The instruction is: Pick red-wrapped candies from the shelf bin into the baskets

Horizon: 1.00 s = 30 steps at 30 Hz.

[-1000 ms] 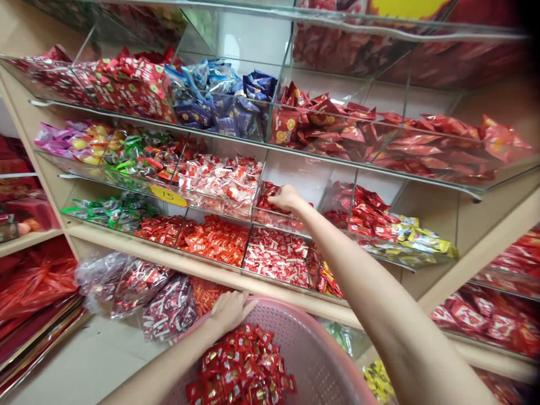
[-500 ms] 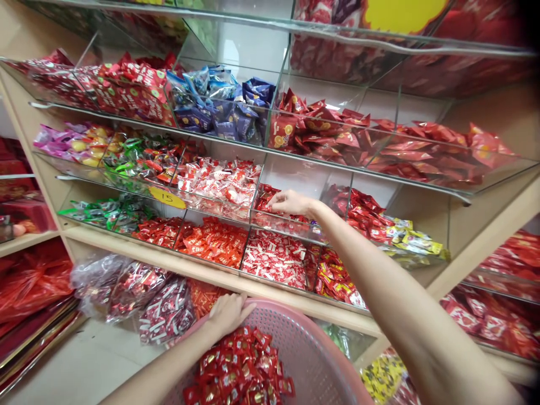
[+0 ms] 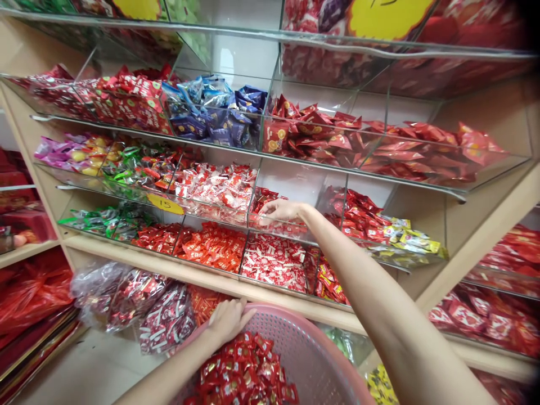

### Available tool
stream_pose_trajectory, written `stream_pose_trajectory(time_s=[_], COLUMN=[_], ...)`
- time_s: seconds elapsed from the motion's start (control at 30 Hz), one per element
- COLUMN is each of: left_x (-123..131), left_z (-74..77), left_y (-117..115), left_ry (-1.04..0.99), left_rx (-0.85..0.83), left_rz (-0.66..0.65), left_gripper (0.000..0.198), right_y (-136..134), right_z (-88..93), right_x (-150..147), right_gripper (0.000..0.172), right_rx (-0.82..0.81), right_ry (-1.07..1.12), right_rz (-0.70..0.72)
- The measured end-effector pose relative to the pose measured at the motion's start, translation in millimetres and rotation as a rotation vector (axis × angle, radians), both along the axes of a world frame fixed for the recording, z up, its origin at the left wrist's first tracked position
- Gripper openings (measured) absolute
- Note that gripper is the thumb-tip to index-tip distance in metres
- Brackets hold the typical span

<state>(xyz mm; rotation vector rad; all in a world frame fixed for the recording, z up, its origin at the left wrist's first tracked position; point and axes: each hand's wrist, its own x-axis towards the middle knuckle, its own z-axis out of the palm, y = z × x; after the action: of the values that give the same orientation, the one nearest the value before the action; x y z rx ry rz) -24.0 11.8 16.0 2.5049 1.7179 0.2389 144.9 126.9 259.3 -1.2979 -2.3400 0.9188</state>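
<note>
My left hand (image 3: pixel 228 320) is closed over the far rim of a pink perforated plastic basket (image 3: pixel 314 343). Inside the basket lies a heap of small red-wrapped candies (image 3: pixel 248 368). My right hand (image 3: pixel 282 211) reaches into a clear shelf bin of red-wrapped candies (image 3: pixel 265 197), behind its clear front wall. Its fingers are curved and somewhat apart, with the tips down among the wrappers. Nothing can be made out between them.
Tilted clear bins of wrapped sweets fill the shelves, including blue packets (image 3: pixel 219 109) and red packets (image 3: pixel 320 126). A yellow price tag (image 3: pixel 165 203) marked 15 hangs on one front. Plastic bags of sweets (image 3: pixel 166 318) lie on the floor left of the basket.
My right hand has moved slightly left and lower into the bin, fingers extended a little more. My left hand stays on the basket rim. The camera has shifted slightly.
</note>
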Motion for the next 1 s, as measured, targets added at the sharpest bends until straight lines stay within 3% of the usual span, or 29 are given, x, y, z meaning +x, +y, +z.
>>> stream_pose_trajectory(time_s=[0.3, 0.43, 0.7, 0.83, 1.0], left_x=[0, -1, 0, 0, 0], left_z=[-2.8, -4.7, -3.8, -4.2, -5.5], left_y=[0, 1, 0, 0, 2], left_ry=[0.0, -0.001, 0.004, 0.009, 0.008], left_rx=[0.019, 0.032, 0.013, -0.002, 0.015], left_rz=[0.0, -0.004, 0.005, 0.014, 0.003], left_gripper=[0.058, 0.057, 0.059, 0.059, 0.058], right_y=[-2, 1, 4, 2, -10], right_z=[-8.3, -9.8, -12.0, -10.7, 5.2], right_x=[1, 2, -1, -3, 3], right_gripper=[0.012, 0.011, 0.03, 0.025, 0.016], right_rx=[0.293, 0.258, 0.269, 0.315, 0.362], right_ry=[-0.036, -0.049, -0.105, -0.13, 0.029], right_rz=[-0.234, -0.154, -0.123, -0.166, -0.287])
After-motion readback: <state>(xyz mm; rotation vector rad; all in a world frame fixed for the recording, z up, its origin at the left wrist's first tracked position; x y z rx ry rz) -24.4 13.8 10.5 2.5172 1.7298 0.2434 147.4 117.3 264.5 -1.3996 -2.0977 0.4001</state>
